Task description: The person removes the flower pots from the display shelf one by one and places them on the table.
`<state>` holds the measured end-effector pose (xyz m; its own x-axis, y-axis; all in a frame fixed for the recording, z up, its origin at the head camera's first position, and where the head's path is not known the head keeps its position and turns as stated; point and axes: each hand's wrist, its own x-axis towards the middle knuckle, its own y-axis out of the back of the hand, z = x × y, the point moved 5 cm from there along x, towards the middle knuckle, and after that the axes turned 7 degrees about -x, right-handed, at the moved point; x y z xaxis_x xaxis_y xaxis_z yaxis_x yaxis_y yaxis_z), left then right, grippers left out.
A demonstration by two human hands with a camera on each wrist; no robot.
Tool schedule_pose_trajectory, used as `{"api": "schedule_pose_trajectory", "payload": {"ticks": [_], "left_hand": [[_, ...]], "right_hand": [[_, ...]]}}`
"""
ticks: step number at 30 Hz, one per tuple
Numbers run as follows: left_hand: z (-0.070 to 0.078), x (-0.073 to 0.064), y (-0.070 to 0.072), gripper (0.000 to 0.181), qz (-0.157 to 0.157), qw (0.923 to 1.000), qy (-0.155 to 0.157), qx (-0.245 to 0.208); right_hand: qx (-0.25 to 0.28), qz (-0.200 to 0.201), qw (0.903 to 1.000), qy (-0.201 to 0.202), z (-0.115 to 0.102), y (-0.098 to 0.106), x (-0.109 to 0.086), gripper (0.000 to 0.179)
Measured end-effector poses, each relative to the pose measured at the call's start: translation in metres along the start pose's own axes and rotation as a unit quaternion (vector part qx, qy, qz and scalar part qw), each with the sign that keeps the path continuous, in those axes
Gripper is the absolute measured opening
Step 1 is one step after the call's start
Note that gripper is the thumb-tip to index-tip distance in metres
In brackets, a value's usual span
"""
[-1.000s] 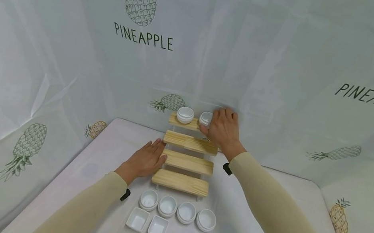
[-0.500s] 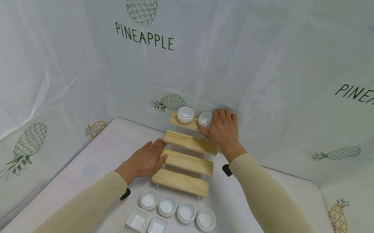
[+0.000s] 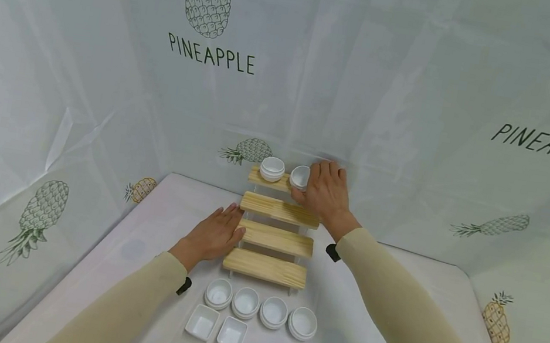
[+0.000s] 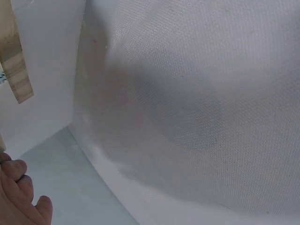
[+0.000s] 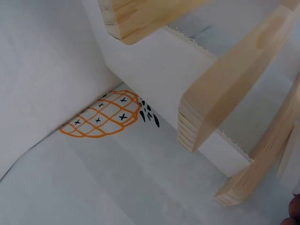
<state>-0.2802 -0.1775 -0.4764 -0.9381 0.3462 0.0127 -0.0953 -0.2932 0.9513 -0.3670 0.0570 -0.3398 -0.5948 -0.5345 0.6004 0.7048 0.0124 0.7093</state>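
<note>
A four-tier wooden shelf stand point(image 3: 275, 238) stands upright against the back cloth. On its top tier my right hand point(image 3: 327, 192) grips a round white bowl point(image 3: 299, 177) by its right side, thumb in front; the fingers hide part of the bowl. Another round white bowl point(image 3: 272, 169) sits at the left end of that tier. My left hand point(image 3: 214, 233) rests along the stand's left side, fingers fairly straight. In the left wrist view only part of the left hand point(image 4: 21, 194) shows at the lower left. Right-hand fingertips point(image 5: 294, 208) barely enter the right wrist view.
Before the stand, several round white bowls point(image 3: 273, 312) form a row on the white tablecloth point(image 3: 364, 327). Two square white dishes point(image 3: 232, 334) lie nearer, at the left. Pineapple-printed cloth point(image 3: 398, 95) encloses the table at the back and sides.
My right hand has shifted slightly left along the top tier, and the bowl in it has moved a little toward the other bowl. The left hand has stayed in place.
</note>
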Motion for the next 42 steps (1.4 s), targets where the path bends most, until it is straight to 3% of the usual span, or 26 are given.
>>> {"api": "schedule_pose_trajectory", "payload": {"ticks": [5,13,21,30,42], "left_hand": [[-0.002,0.001,-0.002,0.073,0.006,1.0000,-0.004,0.000],[0.001,-0.001,0.002,0.071,0.014,0.9998,-0.011,-0.005],[0.001,0.000,0.001,0.073,0.002,1.0000,-0.007,-0.006],[-0.001,0.002,0.000,0.074,-0.003,0.9999,-0.008,-0.012],[0.000,0.002,0.001,0.075,-0.001,0.9999,0.001,-0.016]], "right_hand": [[-0.002,0.001,1.0000,0.003,-0.002,0.001,-0.001,0.061],[0.002,0.047,0.9989,0.008,-0.001,0.002,-0.003,0.062],[0.012,0.078,0.9968,0.012,-0.001,0.005,-0.008,0.064],[0.042,0.038,0.9982,0.022,-0.008,0.013,-0.017,0.063],[0.040,0.029,0.9979,0.041,-0.024,0.021,-0.034,0.069]]}}
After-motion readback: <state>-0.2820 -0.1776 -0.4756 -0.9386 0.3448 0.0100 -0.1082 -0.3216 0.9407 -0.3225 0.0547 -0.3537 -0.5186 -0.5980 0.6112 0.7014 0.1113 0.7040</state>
